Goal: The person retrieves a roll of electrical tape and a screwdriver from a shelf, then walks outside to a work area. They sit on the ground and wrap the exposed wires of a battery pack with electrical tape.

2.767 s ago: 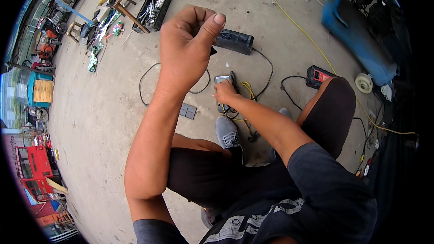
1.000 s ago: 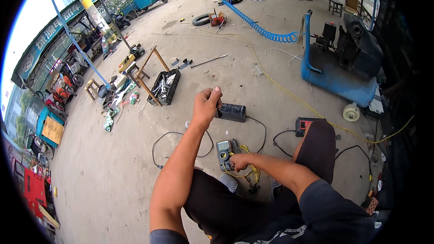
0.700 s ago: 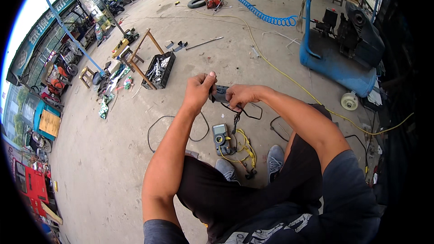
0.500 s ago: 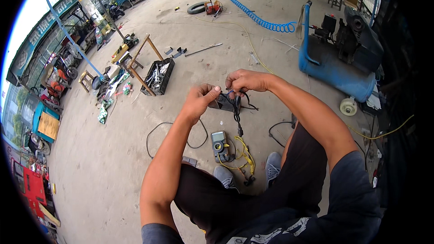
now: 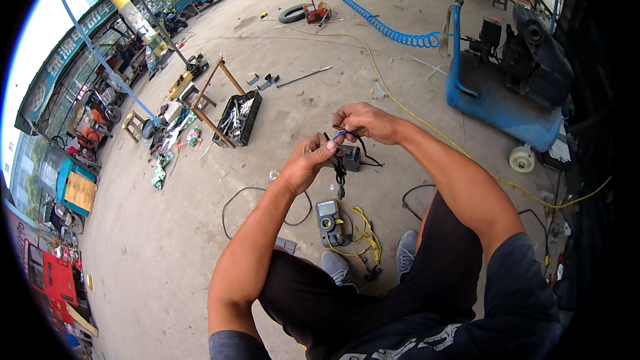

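Note:
Both of my hands are raised in front of me, working on a black electrical cable (image 5: pixel 341 177). My left hand (image 5: pixel 308 162) is closed on it, thumb on top, and the bundled cable hangs below the fingers. My right hand (image 5: pixel 370 123) pinches a dark end of the wires, beside a short blue wire (image 5: pixel 341 135) that shows between the hands. Behind them a dark grey box (image 5: pixel 351 158) is on the ground, partly hidden. Below lies a multimeter (image 5: pixel 329 222) with a yellow ring and yellow leads (image 5: pixel 367 233), close to my shoes.
A blue air compressor tank (image 5: pixel 507 103) stands at the right, with a coiled blue hose (image 5: pixel 393 32) beyond. To the left are a black crate (image 5: pixel 238 119) of metal tools and a wooden frame (image 5: pixel 212 124). A loop of black cable (image 5: pixel 230 210) lies on the concrete.
My hands have drawn slightly apart, and the blue wire now shows between them. The hanging cable has shifted left and sits higher. The whole view has turned slightly.

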Tool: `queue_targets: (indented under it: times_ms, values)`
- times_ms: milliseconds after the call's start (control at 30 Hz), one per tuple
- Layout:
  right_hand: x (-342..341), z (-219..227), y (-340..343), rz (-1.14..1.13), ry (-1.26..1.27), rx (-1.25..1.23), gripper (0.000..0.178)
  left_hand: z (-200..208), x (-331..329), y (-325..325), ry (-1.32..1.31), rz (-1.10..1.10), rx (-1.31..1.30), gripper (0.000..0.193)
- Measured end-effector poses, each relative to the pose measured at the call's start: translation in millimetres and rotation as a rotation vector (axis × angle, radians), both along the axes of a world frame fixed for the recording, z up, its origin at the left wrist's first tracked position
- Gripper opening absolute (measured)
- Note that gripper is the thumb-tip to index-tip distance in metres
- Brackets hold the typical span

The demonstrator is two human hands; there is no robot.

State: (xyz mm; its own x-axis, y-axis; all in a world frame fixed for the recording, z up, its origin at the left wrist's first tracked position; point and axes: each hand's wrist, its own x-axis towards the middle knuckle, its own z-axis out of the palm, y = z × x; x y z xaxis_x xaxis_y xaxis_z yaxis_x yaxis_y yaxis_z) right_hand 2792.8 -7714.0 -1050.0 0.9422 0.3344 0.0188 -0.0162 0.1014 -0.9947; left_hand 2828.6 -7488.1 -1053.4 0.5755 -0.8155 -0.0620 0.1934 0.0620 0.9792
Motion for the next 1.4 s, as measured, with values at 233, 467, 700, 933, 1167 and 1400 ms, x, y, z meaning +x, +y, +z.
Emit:
queue_targets:
  times_ms: [233, 467, 700, 933, 1167, 1400]
  values:
    - [1, -9, 12, -0.277, -0.111, -0.094, 0.043, -4, 0, -9, 0.218, 0.213, -0.066, 0.042]
    - [-16, 2, 37, -0.308, -0.322, -0.059, 0.034, -17, 21, 0, 0.206, 0.322, 0.016, 0.040]
    - [-17, -9, 64, -0.550, -0.469, -0.283, 0.025, -8, 7, -13, 0.193, 0.361, -0.029, 0.046]
    - [-16, -15, 47, -0.439, -0.330, -0.412, 0.018, -1, 8, -6, 0.271, 0.444, -0.010, 0.026]
    - [-13, -24, 41, -0.343, -0.059, -0.146, 0.018, 12, 9, 0, 0.281, 0.477, -0.141, 0.013]
    - [-13, -24, 38, -0.061, 0.102, -0.054, 0.017, 11, 5, -2, 0.069, 0.497, -0.147, 0.014]
